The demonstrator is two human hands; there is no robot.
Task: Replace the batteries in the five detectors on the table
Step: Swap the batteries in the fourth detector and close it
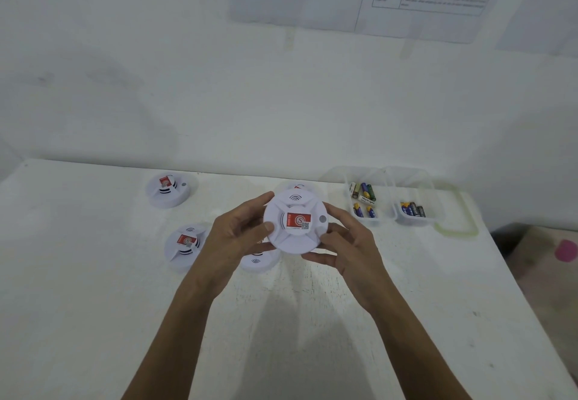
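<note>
Above the middle of the worktop (93,321), the left hand (237,237) and right hand (347,243) grip the detector (294,221) by its rim from opposite sides (label up, back turned away).

detectors: five by my count. held detector (295,227) at frame centre, second detector (297,185) peeking out behind it, third detector (167,193) upper left of table, fourth detector (183,249) at left, fifth detector (258,262) half hidden under hands. hands: two, left hand (237,234), right hand (347,243). clear tubs: two. left tub (375,223): six batteries (364,191) as far as i can tell. right tub (409,221): three cells (413,209), maybe four.
</note>
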